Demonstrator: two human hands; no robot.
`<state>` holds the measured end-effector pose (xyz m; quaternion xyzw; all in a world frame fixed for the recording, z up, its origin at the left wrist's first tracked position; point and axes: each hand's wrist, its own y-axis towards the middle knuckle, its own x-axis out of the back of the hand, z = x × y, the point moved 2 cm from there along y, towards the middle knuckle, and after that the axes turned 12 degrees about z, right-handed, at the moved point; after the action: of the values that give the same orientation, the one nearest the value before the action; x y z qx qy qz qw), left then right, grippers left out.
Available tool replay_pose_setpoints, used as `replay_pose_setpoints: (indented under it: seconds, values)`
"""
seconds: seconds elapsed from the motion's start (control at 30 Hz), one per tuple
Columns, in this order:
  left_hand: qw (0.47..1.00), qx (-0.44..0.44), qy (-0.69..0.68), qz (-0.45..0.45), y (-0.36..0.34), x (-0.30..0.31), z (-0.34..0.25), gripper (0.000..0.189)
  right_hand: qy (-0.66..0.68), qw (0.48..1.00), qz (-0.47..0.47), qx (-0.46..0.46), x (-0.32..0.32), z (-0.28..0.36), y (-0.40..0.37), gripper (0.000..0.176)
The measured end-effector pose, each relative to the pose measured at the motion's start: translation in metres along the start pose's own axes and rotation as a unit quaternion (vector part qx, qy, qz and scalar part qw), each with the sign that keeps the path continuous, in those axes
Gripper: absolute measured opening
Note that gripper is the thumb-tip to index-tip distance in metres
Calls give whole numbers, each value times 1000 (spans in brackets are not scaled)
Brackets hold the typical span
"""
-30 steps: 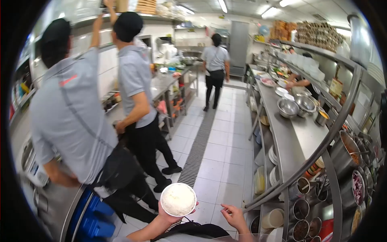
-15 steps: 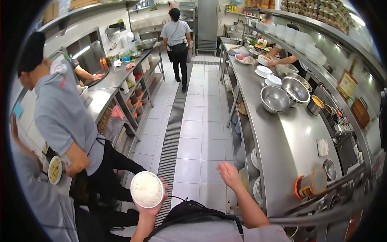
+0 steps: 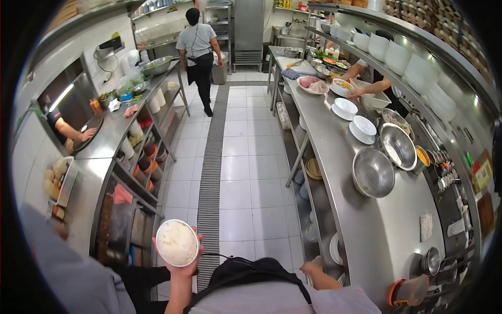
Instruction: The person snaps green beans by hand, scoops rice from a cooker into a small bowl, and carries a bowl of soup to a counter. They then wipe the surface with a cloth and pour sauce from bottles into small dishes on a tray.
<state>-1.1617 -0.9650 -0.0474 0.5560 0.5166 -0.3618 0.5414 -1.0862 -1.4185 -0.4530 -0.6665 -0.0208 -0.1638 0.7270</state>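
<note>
My left hand [image 3: 184,268] holds a white bowl [image 3: 161,255] from beneath, its fingers wrapped around the right side. A mound of white rice [image 3: 178,242] fills the bowl to the rim. Down by my right hip, my right hand [image 3: 312,271] hangs low, nearest to the lower shelf of the steel counter [image 3: 376,225]. Its fingers are too blurred and turned away to make out. Stacked white plates [image 3: 335,249] lie on that shelf, just beyond the hand.
A person in grey stands close on my left; another walks ahead along the tiled aisle [image 3: 236,167] with its drain grate [image 3: 208,193]. Steel mixing bowls [image 3: 373,172], white bowls [image 3: 363,127] and a tub [image 3: 410,290] sit on the right counter. A worker's hands hold a bowl [image 3: 342,88] farther back.
My view has moved forward along the aisle. The right hand has dropped from in front of me to my side. The rice bowl stays in my left hand, and the left-hand person has slipped back.
</note>
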Motion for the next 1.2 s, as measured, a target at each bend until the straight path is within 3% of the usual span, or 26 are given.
replay_pose_setpoints:
  seconds: [0.07,0.13,0.3,0.33,0.4,0.47,0.5,0.53,0.57,0.6,0.67,0.7,0.77,0.87,0.9,0.97,1.0,1.1,1.13,1.2]
  values:
    - [1000,6,-16,-12,45,6,-8,75,-11,969,-173,174,-8,-47,10,19]
    - [1000,3,-29,-4,93,19,-18,73,-56,974,-144,165,3,-59,-8,33]
    - [1000,-23,5,3,194,65,-47,71,-221,953,-166,124,101,24,9,41]
    - [999,-32,0,2,217,72,-54,71,40,944,-293,147,142,66,12,38]
    - [997,-56,-19,-47,250,81,-73,71,61,896,-344,273,250,192,-7,44]
    - [994,-100,-10,-41,284,97,-99,69,100,896,-237,362,346,331,-21,49]
    - [990,-141,20,-5,301,113,-116,67,88,848,-225,472,385,396,-1,57]
    - [984,-175,30,-19,319,115,-132,64,-10,835,-228,500,416,475,-56,79]
    - [974,-213,17,-76,335,121,-150,60,-22,792,-185,581,435,549,-107,86]
    - [969,-235,29,-63,351,126,-171,57,-71,759,-171,625,448,613,-140,93]
    - [956,-283,60,-52,383,129,-213,60,-114,682,-117,713,447,721,-211,102]
    - [950,-301,63,-52,396,133,-233,59,-132,672,-95,722,440,763,-232,102]
    - [940,-332,72,-44,421,145,-277,58,-184,574,-57,796,413,838,-264,112]
    - [923,-380,56,-16,448,167,-340,57,-194,514,-29,835,372,927,-250,120]
    - [915,-391,83,-57,456,173,-361,57,-208,497,-22,842,361,958,-246,120]
    - [899,-411,102,-115,463,192,-398,56,-119,553,33,824,348,1000,-230,127]
    - [892,-422,108,-116,465,202,-421,56,-123,546,45,827,343,1024,-222,127]
    - [830,-413,224,-300,461,236,-487,46,-130,547,64,824,330,1088,-196,128]
    - [820,-427,225,-308,455,252,-504,46,-141,544,59,825,326,1107,-187,126]
    - [693,-405,413,-430,439,276,-550,43,-161,526,75,832,312,1156,-175,125]
